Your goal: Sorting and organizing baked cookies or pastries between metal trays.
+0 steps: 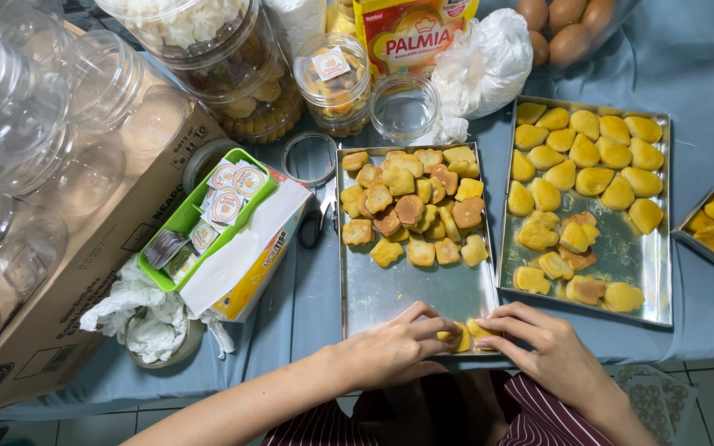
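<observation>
Both hands rest at the near edge of the middle baking tray (390, 293), the left hand (394, 351) and right hand (543, 351) each pinching a yellow cookie (460, 334) between nearly closed fingertips.

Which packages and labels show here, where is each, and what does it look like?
Yellow-and-red packet: top centre, flat pouch.
Cardboard box: left, brown, dark print.
Tissue box: beside the cardboard box, white and yellow.
Green basket: on the tissue box, holding small round stickers.
</observation>
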